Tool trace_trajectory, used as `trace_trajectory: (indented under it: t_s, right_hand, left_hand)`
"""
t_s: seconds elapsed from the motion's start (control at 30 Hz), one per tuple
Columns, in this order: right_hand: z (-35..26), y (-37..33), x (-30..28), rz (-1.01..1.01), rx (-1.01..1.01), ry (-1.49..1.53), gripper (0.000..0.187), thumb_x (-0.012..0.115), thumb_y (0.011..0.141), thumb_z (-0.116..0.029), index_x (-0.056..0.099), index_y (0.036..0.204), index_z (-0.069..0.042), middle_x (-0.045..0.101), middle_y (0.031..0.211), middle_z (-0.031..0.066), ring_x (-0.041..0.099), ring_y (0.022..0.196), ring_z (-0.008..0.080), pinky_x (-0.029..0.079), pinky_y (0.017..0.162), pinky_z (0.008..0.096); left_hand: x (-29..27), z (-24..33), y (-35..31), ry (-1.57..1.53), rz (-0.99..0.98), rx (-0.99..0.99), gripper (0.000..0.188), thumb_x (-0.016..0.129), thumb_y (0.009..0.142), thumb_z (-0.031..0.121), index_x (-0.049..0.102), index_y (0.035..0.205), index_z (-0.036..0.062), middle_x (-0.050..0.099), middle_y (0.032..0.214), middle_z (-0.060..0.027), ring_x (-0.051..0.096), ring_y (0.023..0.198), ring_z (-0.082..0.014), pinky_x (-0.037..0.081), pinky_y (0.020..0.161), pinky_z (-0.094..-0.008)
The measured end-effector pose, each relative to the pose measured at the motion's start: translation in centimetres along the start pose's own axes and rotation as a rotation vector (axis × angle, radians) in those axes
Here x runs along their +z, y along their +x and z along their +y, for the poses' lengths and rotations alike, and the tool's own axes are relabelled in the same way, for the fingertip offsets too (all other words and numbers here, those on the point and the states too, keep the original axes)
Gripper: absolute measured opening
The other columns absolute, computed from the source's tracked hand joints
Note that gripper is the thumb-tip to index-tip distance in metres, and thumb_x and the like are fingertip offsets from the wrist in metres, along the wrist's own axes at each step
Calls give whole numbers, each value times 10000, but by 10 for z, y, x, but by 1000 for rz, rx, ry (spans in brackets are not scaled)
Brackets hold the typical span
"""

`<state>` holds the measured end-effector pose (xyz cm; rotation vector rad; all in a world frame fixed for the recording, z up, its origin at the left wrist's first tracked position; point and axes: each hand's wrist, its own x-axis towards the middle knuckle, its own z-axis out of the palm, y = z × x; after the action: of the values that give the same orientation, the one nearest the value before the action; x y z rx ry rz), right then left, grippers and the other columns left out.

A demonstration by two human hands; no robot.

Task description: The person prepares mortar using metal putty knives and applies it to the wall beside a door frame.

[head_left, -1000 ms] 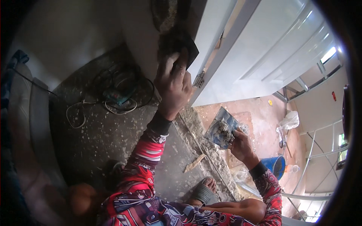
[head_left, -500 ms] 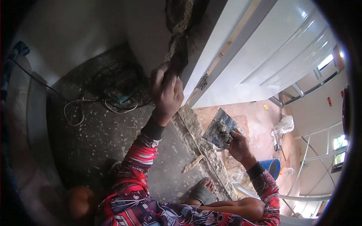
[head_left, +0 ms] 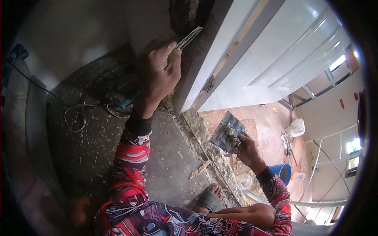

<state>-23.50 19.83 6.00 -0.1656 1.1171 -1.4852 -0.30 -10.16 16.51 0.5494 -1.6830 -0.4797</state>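
Note:
My left hand [head_left: 162, 72] is raised beside the door frame, closed round a putty knife; the thin metal blade [head_left: 189, 38] is seen nearly edge-on and its handle is hidden in my fist. A rough, dark gap with mortar [head_left: 188, 13] lies in the wall just beyond the blade, which looks apart from it. Lower on the right, my right hand [head_left: 251, 154] grips the corner of a flat, dark square plate [head_left: 223, 142]. A lump of wet grey mortar [head_left: 227, 135] sits on that plate.
A white panelled door [head_left: 275, 59] stands ajar in its white frame [head_left: 224, 59]. On the speckled floor at left lie a teal power tool [head_left: 120, 99] and a pale cord [head_left: 75, 128]. A wood scrap [head_left: 200, 169] rests by the broken threshold; a blue bucket [head_left: 282, 173] stands at right.
My left hand has moved left and up, drawing the putty knife away from the mortared gap and turning its blade edge-on. The right hand and plate have barely shifted.

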Motion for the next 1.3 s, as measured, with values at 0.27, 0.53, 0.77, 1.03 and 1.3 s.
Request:
trace_trajectory:
  t_s: [0.27,0.53,0.77,1.03,1.3]
  right_hand:
    - [2,4,-5,16,12,5,332,411,1005,-133,459,1330,-87,644,1183,114,682,1014,249,619,761,409]
    - [-7,6,6,-9,25,-68,380,438,996,-167,442,1365,-78,621,1241,114,656,1071,259,589,840,454]
    - [-43,-15,66,48,85,-171,428,448,990,-161,422,1408,-71,587,1303,132,624,1121,264,527,932,443]
    - [-54,-64,79,325,-11,-202,428,487,961,-141,455,1376,-42,618,1252,114,629,1101,241,508,956,413]
    - [-9,-90,133,672,-152,106,431,514,950,-162,476,1359,-31,625,1244,132,628,1106,286,472,1014,449]
  left_hand:
    - [-10,5,0,100,12,100,217,650,926,101,659,1005,-100,698,820,-183,688,753,-188,507,651,-307]
    - [-34,-18,-67,-195,31,-104,125,659,870,37,663,960,-49,670,904,-192,666,786,-251,492,686,-333]
    - [-39,-69,-130,-483,-179,-339,152,612,849,49,679,965,-22,676,906,-166,664,783,-263,498,694,-350]
    - [21,-109,-183,-677,-700,-291,280,587,778,125,715,993,0,681,836,-165,677,782,-297,540,708,-388]
    - [59,-108,-214,-738,-842,-327,240,563,794,115,694,961,1,650,848,-182,637,781,-364,516,700,-448]
